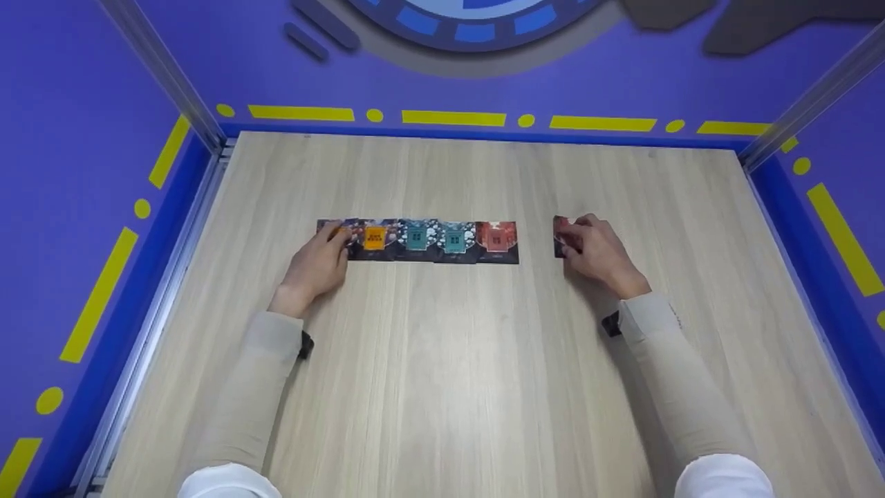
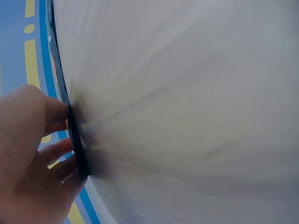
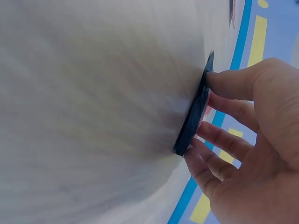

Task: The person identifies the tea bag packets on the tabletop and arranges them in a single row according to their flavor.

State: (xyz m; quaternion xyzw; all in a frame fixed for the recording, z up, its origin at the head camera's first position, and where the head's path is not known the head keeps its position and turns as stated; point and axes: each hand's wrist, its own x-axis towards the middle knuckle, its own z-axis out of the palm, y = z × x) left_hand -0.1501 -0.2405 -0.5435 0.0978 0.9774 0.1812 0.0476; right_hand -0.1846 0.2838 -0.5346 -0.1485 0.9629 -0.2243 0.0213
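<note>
A row of several small flat packets, dark along the near edge, lies on the table in the head view. At its left end is an orange packet [image 1: 339, 229], mostly covered by my left hand [image 1: 319, 263], whose thumb and fingers grip its edges. Rightward come another orange packet [image 1: 375, 238], two teal packets [image 1: 416, 238] [image 1: 454, 240] and a red packet [image 1: 497, 241], edges touching or overlapping. Apart from the row, my right hand [image 1: 596, 252] holds a second red packet [image 3: 194, 114] between thumb and fingers; the right wrist view shows it edge-on, slightly tilted.
The wooden table [image 1: 429, 366] carries the packets and has blue walls [image 1: 456, 86] with yellow markings on its left, far and right sides. Metal posts [image 1: 173, 69] stand at the far corners.
</note>
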